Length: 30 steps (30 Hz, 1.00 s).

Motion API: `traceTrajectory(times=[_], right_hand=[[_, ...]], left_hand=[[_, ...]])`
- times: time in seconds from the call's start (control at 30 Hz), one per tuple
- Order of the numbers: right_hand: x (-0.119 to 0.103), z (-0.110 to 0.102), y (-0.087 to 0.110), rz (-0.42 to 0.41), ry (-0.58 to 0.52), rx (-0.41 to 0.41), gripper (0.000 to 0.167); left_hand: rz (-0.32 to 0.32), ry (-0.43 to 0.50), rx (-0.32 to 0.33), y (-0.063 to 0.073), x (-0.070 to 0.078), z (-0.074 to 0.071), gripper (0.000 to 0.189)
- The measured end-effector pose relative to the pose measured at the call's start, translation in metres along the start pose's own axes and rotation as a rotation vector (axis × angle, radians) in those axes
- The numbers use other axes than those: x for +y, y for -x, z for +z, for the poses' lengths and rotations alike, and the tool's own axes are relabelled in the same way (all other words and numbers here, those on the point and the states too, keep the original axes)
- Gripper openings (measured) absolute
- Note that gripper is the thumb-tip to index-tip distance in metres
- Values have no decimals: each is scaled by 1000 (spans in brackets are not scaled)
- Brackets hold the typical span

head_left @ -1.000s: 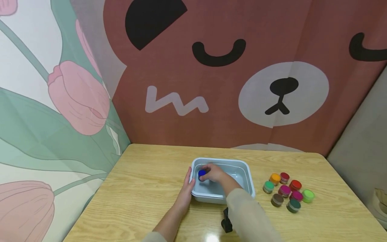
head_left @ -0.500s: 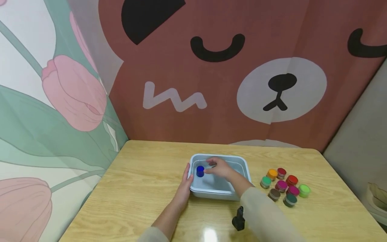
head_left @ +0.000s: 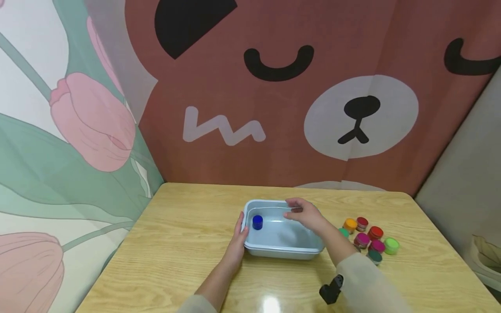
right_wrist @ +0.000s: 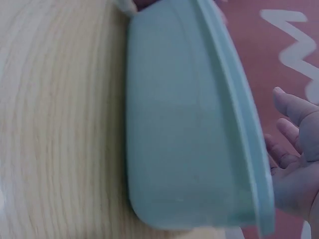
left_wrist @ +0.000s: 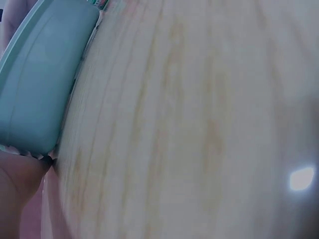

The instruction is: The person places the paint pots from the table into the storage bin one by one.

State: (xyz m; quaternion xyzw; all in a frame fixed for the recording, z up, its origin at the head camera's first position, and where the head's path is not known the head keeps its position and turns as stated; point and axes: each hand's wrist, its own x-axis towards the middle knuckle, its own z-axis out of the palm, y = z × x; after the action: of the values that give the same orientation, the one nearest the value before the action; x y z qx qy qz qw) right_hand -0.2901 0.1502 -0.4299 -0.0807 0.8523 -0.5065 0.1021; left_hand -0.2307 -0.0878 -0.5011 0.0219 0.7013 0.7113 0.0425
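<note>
- Head: we see the blue jar [head_left: 257,222] inside the tray [head_left: 282,251], near the left hand [head_left: 235,247], which rests against the left wall, fingers extended; the right hand [head_left: 308,216] hangs over the right part, thumb and fingers parted wide.
- Left wrist: we see the left hand cut off, its fingers hard to make out.
- Right wrist: the tray's wall hides the jar from us.

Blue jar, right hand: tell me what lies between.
In the head view, only the bare inside of the light-blue tub separates the blue jar and right hand.
</note>
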Motion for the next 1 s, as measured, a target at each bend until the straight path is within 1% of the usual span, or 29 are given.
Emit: traceTrajectory(times=[0.13, 0.23, 0.33, 0.43, 0.53, 0.67, 0.77, 0.9, 1.0], right_hand=[[5, -19, 9, 0, -11, 32, 61], [8, -32, 17, 17, -7, 53, 63], [10, -42, 27, 28, -6, 62, 64], [13, -52, 37, 23, -5, 65, 64], [20, -63, 48, 16, 4, 81, 67], [33, -79, 61, 39, 28, 115, 74], [41, -91, 71, 54, 42, 141, 77], [52, -106, 83, 60, 53, 172, 73], [62, -117, 92, 81, 67, 189, 73]], left_hand=[[7, 2, 2, 0, 0, 0, 57], [18, 11, 3, -1, 0, 0, 58], [33, 18, 2, -1, -1, 0, 59], [33, 23, 0, -1, -1, 1, 59], [31, 28, -2, -2, -2, 1, 59], [37, 30, -9, -1, -3, 0, 58], [35, 28, -12, 0, -3, -1, 58], [28, 27, -15, 1, -2, -1, 58], [30, 32, -18, 0, -3, -1, 58]])
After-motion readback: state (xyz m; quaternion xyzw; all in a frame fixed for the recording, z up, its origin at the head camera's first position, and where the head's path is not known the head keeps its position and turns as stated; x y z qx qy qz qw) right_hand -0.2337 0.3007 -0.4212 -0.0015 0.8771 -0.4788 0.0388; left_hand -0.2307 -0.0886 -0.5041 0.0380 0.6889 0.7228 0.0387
